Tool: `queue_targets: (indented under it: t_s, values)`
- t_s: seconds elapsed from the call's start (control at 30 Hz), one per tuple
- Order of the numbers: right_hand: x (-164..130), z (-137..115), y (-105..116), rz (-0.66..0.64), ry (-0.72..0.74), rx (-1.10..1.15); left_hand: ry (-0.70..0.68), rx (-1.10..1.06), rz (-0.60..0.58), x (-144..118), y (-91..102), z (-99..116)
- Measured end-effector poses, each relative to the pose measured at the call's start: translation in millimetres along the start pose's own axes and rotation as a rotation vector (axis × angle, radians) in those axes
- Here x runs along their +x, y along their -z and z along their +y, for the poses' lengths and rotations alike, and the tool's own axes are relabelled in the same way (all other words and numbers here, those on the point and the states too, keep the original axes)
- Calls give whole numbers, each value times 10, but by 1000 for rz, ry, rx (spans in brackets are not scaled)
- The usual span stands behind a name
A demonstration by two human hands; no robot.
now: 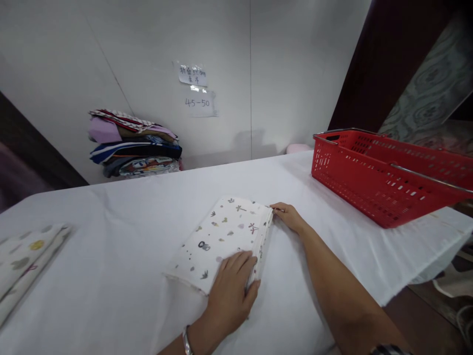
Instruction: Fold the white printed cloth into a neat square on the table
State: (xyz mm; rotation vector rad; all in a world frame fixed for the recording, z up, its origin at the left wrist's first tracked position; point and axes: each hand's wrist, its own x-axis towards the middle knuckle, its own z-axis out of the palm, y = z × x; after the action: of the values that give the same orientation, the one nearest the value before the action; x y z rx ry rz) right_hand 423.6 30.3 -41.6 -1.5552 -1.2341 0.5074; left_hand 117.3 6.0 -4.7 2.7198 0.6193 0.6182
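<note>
Now folded cloth [221, 236] under flat-open L hand [231, 291]; R hand [290, 216] pinches far corner.

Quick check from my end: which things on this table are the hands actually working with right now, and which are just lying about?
In hand:
- folded patterned cloth, left hand flat on its near end
- right hand pinching its far corner

Lying about:
- red basket, at right
- stack of folded clothes, by the wall
- second patterned cloth, at left edge
- paper notes on the wall

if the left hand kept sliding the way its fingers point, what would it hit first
The left hand lies flat on the folded patterned cloth, fingers pointing up-right. It would probably first meet the right hand at the cloth's far corner, though depth is uncertain.
</note>
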Motion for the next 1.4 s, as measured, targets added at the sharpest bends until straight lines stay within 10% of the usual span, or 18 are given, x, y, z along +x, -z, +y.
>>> queue_targets:
  t_s: [1.4]
  values:
    - [33,42,-125,103,-9,-54,-8,-6,18,-10,-2,5]
